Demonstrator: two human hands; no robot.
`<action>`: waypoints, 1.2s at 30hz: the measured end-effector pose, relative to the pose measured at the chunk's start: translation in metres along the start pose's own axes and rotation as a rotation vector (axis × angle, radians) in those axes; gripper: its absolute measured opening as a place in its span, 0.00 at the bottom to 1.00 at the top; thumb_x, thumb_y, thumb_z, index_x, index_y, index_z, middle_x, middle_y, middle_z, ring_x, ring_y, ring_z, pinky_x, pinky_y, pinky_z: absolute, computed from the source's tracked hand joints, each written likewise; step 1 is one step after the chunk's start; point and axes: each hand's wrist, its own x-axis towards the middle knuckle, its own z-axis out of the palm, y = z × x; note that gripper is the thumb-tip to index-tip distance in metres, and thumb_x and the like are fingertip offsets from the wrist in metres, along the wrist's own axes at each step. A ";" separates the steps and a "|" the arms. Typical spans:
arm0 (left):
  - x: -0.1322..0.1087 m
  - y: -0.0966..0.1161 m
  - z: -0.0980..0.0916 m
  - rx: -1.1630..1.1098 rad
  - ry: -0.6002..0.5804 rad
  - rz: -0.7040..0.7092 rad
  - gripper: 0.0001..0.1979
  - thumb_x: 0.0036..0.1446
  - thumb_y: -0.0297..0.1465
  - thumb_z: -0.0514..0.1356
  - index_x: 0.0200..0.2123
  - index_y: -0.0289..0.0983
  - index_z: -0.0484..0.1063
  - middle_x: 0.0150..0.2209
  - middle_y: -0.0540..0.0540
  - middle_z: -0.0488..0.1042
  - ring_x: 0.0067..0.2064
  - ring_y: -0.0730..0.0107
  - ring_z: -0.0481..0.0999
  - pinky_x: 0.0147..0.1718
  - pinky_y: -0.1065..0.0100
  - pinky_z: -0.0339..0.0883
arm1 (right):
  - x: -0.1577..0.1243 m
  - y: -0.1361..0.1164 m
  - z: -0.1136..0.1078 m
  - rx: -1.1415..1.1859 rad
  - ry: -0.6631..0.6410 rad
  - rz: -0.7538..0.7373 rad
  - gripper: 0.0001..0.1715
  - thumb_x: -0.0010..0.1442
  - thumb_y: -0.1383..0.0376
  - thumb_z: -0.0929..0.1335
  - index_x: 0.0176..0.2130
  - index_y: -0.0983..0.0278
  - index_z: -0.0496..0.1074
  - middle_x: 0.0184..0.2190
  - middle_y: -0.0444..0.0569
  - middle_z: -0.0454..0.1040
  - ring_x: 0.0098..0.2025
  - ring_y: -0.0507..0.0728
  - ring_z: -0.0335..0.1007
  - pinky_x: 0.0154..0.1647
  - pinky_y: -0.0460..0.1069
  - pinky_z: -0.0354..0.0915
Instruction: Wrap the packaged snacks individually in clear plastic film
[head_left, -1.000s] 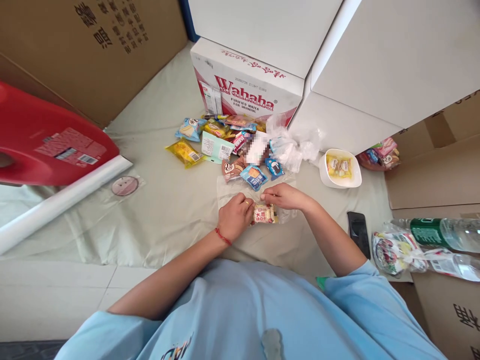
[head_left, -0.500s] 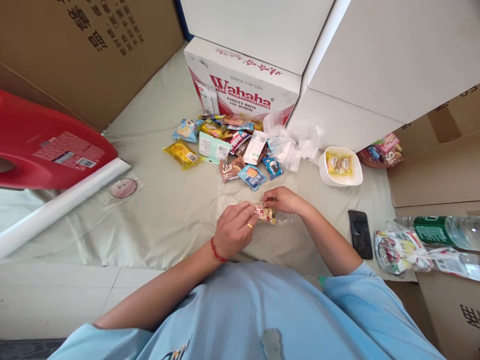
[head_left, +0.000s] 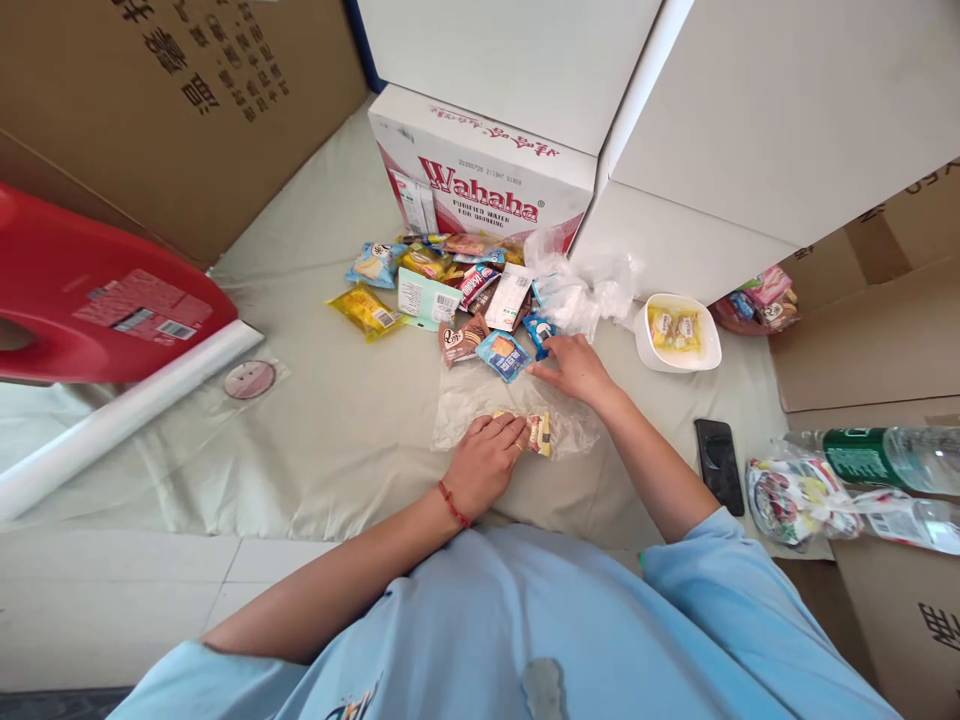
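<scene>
Left hand [head_left: 487, 463] lies palm-down, fingers extended over the yellow packet [head_left: 538, 434] on clear plastic [head_left: 460, 402]; I cannot tell its grip. Right hand [head_left: 580, 370], nearer the dark-blue packet [head_left: 536, 329], has thumb and fingers parted, seemingly unloaded; that packet lies at its fingertips, long axis slanting far-left to near-right.

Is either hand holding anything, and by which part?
The left hand covers the yellow packet's left part; gripping or just pressing cannot be told. The right hand holds nothing, its fingers open by the blue packets.
</scene>
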 end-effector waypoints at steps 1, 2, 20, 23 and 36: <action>0.000 0.001 0.000 0.002 0.003 0.000 0.22 0.68 0.22 0.53 0.60 0.40 0.75 0.58 0.40 0.79 0.61 0.59 0.74 0.55 0.55 0.65 | 0.002 -0.003 0.004 -0.009 -0.014 0.006 0.34 0.65 0.42 0.70 0.56 0.66 0.74 0.46 0.62 0.76 0.53 0.70 0.67 0.55 0.60 0.62; -0.001 0.002 0.000 0.004 0.008 -0.004 0.22 0.68 0.22 0.53 0.60 0.40 0.75 0.58 0.41 0.79 0.61 0.58 0.74 0.55 0.55 0.64 | 0.004 -0.007 0.009 -0.025 -0.015 0.019 0.35 0.62 0.42 0.73 0.54 0.65 0.75 0.44 0.61 0.77 0.53 0.70 0.67 0.54 0.60 0.63; 0.000 0.005 -0.006 0.043 -0.064 -0.019 0.21 0.71 0.23 0.51 0.61 0.40 0.74 0.59 0.43 0.78 0.50 0.60 0.75 0.41 0.56 0.61 | 0.013 -0.026 -0.007 0.102 -0.355 -0.146 0.10 0.64 0.61 0.74 0.40 0.66 0.77 0.31 0.45 0.73 0.32 0.53 0.64 0.34 0.47 0.52; 0.000 0.005 -0.005 0.043 -0.066 -0.015 0.21 0.70 0.23 0.51 0.61 0.40 0.74 0.59 0.42 0.78 0.48 0.61 0.76 0.41 0.57 0.62 | -0.002 -0.034 -0.015 0.056 -0.254 -0.276 0.07 0.67 0.66 0.69 0.38 0.66 0.78 0.35 0.48 0.74 0.36 0.54 0.67 0.37 0.47 0.54; -0.018 -0.014 0.026 -0.349 0.197 0.036 0.20 0.72 0.25 0.48 0.56 0.41 0.77 0.48 0.41 0.82 0.49 0.63 0.81 0.49 0.59 0.76 | -0.115 -0.049 0.075 0.078 0.246 -0.345 0.24 0.75 0.67 0.58 0.62 0.59 0.73 0.35 0.47 0.70 0.34 0.53 0.66 0.36 0.46 0.65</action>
